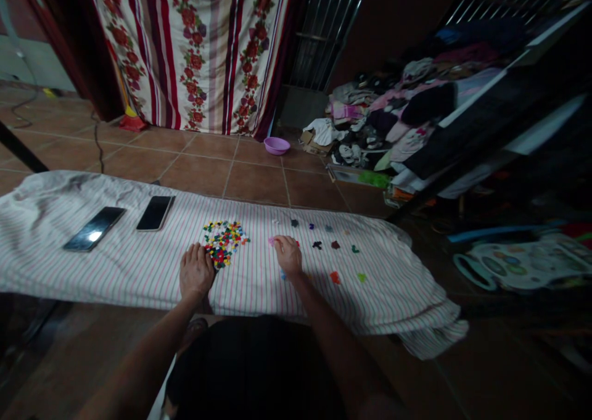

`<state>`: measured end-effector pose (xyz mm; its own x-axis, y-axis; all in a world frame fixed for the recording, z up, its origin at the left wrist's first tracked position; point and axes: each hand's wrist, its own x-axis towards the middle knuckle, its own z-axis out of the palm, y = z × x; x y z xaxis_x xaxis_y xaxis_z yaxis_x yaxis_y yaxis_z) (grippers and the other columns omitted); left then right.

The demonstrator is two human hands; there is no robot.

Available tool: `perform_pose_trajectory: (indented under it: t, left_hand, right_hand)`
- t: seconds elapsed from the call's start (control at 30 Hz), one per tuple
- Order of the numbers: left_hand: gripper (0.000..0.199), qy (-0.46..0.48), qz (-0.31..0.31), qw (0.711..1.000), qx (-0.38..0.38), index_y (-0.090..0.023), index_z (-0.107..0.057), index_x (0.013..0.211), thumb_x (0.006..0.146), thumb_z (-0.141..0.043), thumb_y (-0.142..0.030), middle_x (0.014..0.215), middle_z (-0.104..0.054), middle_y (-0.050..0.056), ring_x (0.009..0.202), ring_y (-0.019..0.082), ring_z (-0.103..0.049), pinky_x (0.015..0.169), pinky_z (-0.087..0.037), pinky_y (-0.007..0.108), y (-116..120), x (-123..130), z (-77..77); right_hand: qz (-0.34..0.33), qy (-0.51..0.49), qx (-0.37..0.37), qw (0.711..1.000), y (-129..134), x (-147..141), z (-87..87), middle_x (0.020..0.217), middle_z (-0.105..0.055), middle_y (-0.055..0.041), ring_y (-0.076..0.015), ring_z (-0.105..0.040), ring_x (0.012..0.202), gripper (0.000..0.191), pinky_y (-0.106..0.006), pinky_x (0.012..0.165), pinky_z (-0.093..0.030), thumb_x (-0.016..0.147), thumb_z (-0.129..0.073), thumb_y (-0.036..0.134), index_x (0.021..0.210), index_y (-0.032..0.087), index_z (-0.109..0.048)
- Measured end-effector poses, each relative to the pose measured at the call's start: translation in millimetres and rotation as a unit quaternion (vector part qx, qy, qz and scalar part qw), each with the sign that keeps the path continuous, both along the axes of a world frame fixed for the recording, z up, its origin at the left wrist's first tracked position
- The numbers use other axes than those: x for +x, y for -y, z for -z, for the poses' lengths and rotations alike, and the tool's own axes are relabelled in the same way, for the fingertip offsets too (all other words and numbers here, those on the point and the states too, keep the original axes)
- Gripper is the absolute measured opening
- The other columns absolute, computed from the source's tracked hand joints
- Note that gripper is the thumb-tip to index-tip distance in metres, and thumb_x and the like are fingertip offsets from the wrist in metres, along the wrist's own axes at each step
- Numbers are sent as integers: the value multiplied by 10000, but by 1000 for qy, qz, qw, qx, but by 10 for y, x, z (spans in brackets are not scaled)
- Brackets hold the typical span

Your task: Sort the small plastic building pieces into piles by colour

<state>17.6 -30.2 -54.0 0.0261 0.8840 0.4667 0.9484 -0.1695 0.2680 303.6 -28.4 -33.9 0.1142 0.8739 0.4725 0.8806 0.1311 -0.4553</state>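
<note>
While the left hand (197, 271) lies flat, fingers together, a loose pile of tiny red, yellow, green and blue pieces (226, 241) spreads just beyond and right of it. Right hand (287, 255): fingertips bunched at pink pieces (271, 241); whether pinching, I cannot tell. Single-colour clusters (335, 245) farther right. Striped cloth (254, 284) leaves room between hands; near edge under both forearms.

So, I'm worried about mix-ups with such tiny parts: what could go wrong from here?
The left hand lies at the edge of the mixed heap of small pieces, so a nudge might scatter some. The right hand is among small colour groups, near the pink bit, and could brush neighbours together. A tug on the striped cloth might shift everything.
</note>
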Motion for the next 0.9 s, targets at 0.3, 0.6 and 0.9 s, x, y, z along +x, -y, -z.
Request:
perform_pose_trajectory:
  t: [0.3,0.6,0.9]
  left_hand:
    - [433,1,4,1000,21,-55,-590,1153,919,-317,-297,1253,-608,219,1245,329,-509,1024,-395,490,-1,-4,29]
    - [429,-6,9,1000,17,-61,-591,1146,921,-313,-298,1260,-604,212,1241,331,-508,1026,-390,484,-4,-14,24]
    - [450,9,11,1000,2,-42,-581,1159,919,-298,-297,1268,-591,234,1268,324,-483,1049,-364,489,2,-4,11]
  right_hand:
    - [126,-66,-6,990,-82,516,87,955,-700,-89,-212,-606,889,292,-337,849,-456,821,-426,162,925,181,-699]
    - [146,-74,-72,984,-145,646,221,931,-730,-74,-201,-648,878,319,-315,844,-477,771,-432,149,899,190,-722]
    - [113,-70,-26,991,-79,632,245,900,-727,-71,-191,-643,872,329,-312,864,-476,788,-404,175,883,194,-718]
